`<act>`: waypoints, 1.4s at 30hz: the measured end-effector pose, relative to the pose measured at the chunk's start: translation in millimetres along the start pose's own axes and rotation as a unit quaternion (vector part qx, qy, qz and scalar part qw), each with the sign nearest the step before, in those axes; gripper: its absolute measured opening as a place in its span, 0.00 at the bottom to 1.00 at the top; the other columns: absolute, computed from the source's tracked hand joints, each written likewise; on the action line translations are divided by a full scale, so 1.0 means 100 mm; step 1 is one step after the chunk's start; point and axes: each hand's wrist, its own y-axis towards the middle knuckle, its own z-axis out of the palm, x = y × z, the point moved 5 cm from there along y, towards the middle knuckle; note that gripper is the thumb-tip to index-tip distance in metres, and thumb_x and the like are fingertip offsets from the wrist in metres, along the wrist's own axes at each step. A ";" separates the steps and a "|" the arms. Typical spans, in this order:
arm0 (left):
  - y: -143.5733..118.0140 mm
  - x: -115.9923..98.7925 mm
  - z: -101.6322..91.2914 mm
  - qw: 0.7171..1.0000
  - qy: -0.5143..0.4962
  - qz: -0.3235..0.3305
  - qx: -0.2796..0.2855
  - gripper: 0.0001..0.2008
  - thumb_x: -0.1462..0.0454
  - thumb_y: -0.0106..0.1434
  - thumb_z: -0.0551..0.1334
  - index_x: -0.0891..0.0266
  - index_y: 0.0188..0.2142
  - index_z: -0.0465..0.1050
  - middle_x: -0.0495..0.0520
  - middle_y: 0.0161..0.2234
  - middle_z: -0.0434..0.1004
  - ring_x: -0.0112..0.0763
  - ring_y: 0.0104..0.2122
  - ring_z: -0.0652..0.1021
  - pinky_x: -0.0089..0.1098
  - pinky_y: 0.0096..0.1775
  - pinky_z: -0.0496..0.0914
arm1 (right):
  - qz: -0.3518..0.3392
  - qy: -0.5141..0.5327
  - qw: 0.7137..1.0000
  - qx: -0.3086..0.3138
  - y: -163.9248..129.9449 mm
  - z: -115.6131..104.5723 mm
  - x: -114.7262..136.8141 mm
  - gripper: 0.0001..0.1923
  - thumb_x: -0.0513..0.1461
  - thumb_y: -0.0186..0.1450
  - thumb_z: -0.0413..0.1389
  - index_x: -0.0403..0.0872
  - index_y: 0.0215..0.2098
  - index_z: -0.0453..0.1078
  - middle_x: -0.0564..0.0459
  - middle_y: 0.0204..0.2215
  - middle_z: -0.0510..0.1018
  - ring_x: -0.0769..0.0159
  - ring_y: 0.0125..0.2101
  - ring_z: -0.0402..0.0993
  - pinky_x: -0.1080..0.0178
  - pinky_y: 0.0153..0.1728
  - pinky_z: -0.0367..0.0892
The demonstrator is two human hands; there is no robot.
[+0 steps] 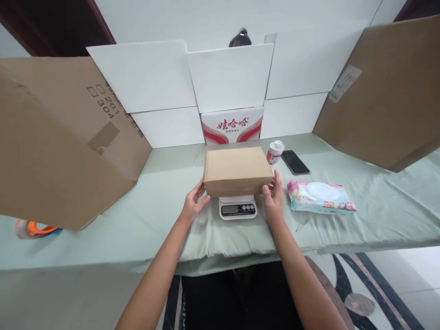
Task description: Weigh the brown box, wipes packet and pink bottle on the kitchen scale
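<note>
A closed brown cardboard box (236,168) sits on top of a small white digital scale (238,208) in the middle of the table. My left hand (194,201) grips the box's front left corner. My right hand (274,195) grips its front right corner. Both sets of fingers wrap the box's sides. The scale's display and buttons show below the box's front edge.
The table has a pale green cloth (154,220). A white bottle (275,152) and a black phone (294,162) lie behind the box on the right, a wet-wipes pack (320,197) further right. Large cardboard sheets (58,137) and white panels (230,78) wall the table. A tape roll (32,228) sits far left.
</note>
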 end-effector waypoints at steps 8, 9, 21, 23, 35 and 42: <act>0.04 -0.15 -0.37 0.982 0.000 0.075 -0.175 0.39 0.38 0.61 0.66 0.67 0.58 0.76 0.69 0.58 0.78 0.52 0.63 0.76 0.45 0.64 0.71 | -0.085 0.035 0.990 0.103 -0.07 0.42 0.52 0.32 0.49 0.72 0.55 0.54 0.73 0.59 0.42 0.66 0.68 0.53 0.61 0.70 0.49 0.54 0.77; 0.04 -0.18 -0.52 0.966 -0.007 0.097 -0.239 0.40 0.36 0.62 0.63 0.68 0.56 0.76 0.68 0.56 0.79 0.51 0.61 0.77 0.44 0.62 0.72 | -0.091 0.052 0.986 0.129 -0.09 0.57 0.64 0.31 0.48 0.73 0.56 0.56 0.72 0.59 0.43 0.66 0.67 0.53 0.63 0.69 0.49 0.56 0.76; -0.25 -0.26 -1.49 0.793 0.064 0.034 -0.605 0.38 0.41 0.70 0.41 0.69 0.54 0.71 0.73 0.58 0.74 0.50 0.60 0.76 0.47 0.62 0.71 | 0.026 0.150 0.945 0.290 -0.43 2.25 0.86 0.31 0.47 0.71 0.55 0.50 0.70 0.61 0.43 0.67 0.68 0.53 0.67 0.64 0.45 0.70 0.61; -0.26 -0.24 -1.50 0.787 0.077 0.025 -0.612 0.40 0.40 0.69 0.39 0.70 0.56 0.70 0.74 0.60 0.73 0.51 0.61 0.76 0.47 0.63 0.71 | 0.036 0.155 0.940 0.301 -0.46 2.35 0.83 0.30 0.47 0.70 0.55 0.50 0.69 0.61 0.44 0.68 0.67 0.54 0.69 0.62 0.47 0.72 0.58; -0.39 -0.51 -1.34 0.761 0.228 0.143 -0.591 0.40 0.47 0.74 0.46 0.74 0.73 0.50 0.73 0.77 0.39 0.43 0.78 0.43 0.44 0.77 0.40 | -0.010 0.085 0.996 -0.029 0.32 0.52 0.85 0.34 0.48 0.69 0.58 0.53 0.71 0.58 0.42 0.70 0.63 0.50 0.62 0.68 0.46 0.61 0.69; -0.19 -0.52 -0.65 0.816 0.408 0.277 -0.303 0.32 0.46 0.74 0.51 0.69 0.64 0.66 0.75 0.70 0.63 0.50 0.74 0.60 0.54 0.75 0.48 | 0.204 -0.124 0.969 -0.056 1.23 -0.18 -0.16 0.38 0.39 0.50 0.67 0.42 0.59 0.68 0.40 0.48 0.79 0.44 0.54 0.70 0.39 0.61 0.62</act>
